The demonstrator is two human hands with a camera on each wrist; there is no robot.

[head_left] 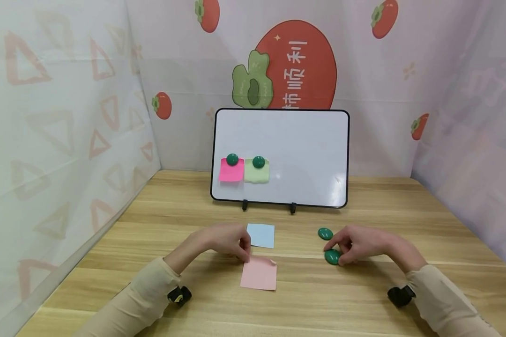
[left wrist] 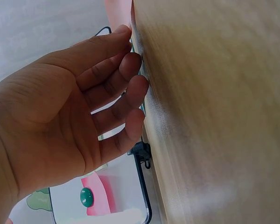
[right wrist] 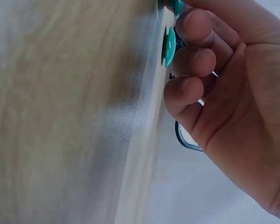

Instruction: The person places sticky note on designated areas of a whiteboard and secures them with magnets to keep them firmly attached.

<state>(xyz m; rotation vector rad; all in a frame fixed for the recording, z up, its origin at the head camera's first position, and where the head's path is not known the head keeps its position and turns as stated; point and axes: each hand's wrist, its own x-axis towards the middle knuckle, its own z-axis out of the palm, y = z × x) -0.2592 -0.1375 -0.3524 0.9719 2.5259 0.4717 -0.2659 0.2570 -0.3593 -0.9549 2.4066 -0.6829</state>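
Observation:
My left hand (head_left: pixel 229 241) pinches the upper left corner of a light pink sticky note (head_left: pixel 259 275) on the table. The left wrist view shows the thumb and index finger together at the pink paper (left wrist: pixel 119 13). Just beyond lies a light blue sticky note (head_left: pixel 263 235), partly behind the left fingers. My right hand (head_left: pixel 360 243) holds a round green magnet (head_left: pixel 331 257) between thumb and index finger, low over the tabletop. A second green magnet (head_left: pixel 325 233) lies slightly farther back, also visible beside the curled fingers in the right wrist view (right wrist: pixel 169 46).
A whiteboard (head_left: pixel 303 150) stands at the back on small black feet (head_left: pixel 293 208). Green magnets hold a bright pink note (head_left: pixel 231 172) and a pale green note (head_left: pixel 256 174) on its left side. Printed curtains surround the wooden table (head_left: pixel 295 309).

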